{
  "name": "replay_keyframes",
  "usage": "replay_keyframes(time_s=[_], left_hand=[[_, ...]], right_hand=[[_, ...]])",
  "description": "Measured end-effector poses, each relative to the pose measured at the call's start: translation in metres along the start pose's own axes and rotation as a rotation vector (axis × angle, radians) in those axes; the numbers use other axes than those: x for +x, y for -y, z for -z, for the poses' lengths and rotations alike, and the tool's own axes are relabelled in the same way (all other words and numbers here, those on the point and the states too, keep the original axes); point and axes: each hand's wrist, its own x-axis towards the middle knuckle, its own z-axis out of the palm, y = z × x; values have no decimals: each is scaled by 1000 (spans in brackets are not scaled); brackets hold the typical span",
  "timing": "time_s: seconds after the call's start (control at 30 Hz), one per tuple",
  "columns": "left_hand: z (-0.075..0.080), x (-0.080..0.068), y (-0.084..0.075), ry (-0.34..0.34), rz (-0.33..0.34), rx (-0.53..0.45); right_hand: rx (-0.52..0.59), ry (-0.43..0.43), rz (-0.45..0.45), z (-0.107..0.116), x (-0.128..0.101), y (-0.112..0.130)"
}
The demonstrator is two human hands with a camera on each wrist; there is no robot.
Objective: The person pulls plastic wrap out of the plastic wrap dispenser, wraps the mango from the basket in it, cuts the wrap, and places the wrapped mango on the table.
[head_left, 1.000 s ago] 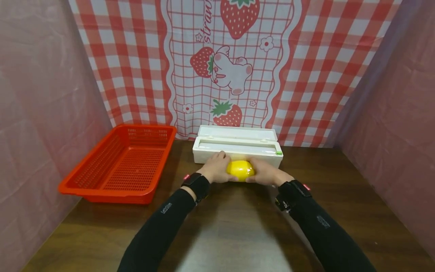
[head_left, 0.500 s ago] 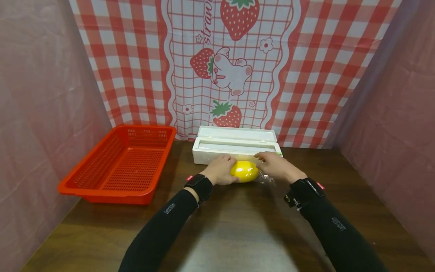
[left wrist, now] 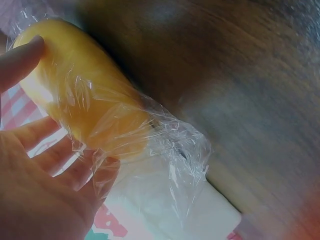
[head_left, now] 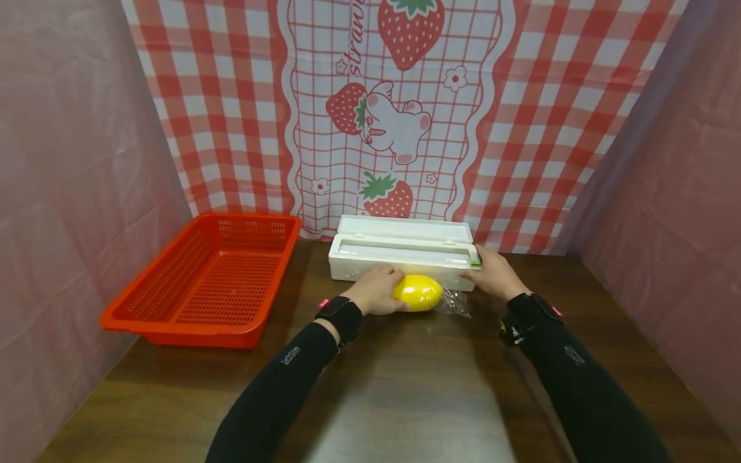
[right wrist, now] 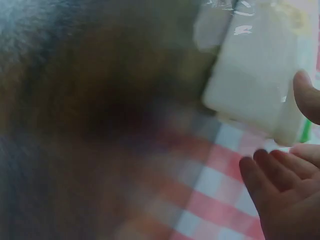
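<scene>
A yellow lemon-shaped fruit (head_left: pixel 418 292) wrapped in clear cling film lies on the dark wooden table just in front of a white cling-film dispenser box (head_left: pixel 399 254). My left hand (head_left: pixel 373 290) grips its left end, with the thumb on top and the fingers underneath. In the left wrist view the film clings to the fruit (left wrist: pixel 75 95) and trails off in a loose crumpled tail (left wrist: pixel 172 155). My right hand (head_left: pixel 491 273) is at the box's right end, beside the green slider (head_left: pixel 476 260). The right wrist view shows its thumb and relaxed fingers (right wrist: pixel 272 175) on either side of the box corner (right wrist: pixel 250 85).
An orange-red mesh basket (head_left: pixel 173 328) with nothing in it stands at the left of the table (head_left: pixel 405 386). A strawberry-print checked cloth hangs behind. Pink sheets close off both sides.
My right hand has let go of the wrapped fruit and moved right and back to the dispenser's right end. The left hand has stayed on the fruit.
</scene>
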Motion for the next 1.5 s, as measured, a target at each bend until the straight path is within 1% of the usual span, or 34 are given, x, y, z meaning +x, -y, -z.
replay_keyframes(time_s=[0.1, 0.2, 0.47, 0.63, 0.8, 0.93, 1.0, 1.1, 1.17, 1.27, 1.4, 1.5], left_hand=[[-2, 1, 0, 12, -6, -5], [-2, 2, 1, 15, -5, -14], [-1, 2, 4, 16, 9, -53], [0, 1, 5, 17, 13, -63], [9, -1, 5, 15, 0, -47], [19, 1, -1, 4, -7, -33], [22, 7, -7, -8, -21, -31], [26, 20, -19, -40, -68, -39], [26, 32, -28, -72, -105, -45], [26, 49, -40, -134, -139, -55], [25, 65, -55, -187, -156, -47], [26, 73, -63, -215, -153, -23]], right_hand=[[31, 7, -63, -5, -2, -11], [64, -7, -99, -9, -4, -18], [119, -83, -97, -18, -4, -25], [103, -120, -73, -22, -5, -27], [100, -130, -64, -23, -4, -28], [108, -136, -69, -23, -5, -29], [116, -142, -71, -22, -6, -31], [124, -150, -82, -20, -9, -32], [131, -156, -88, -20, -9, -32], [143, -170, -95, -20, -8, -32], [149, -186, -104, -23, -6, -30], [150, -190, -100, -26, -5, -29]])
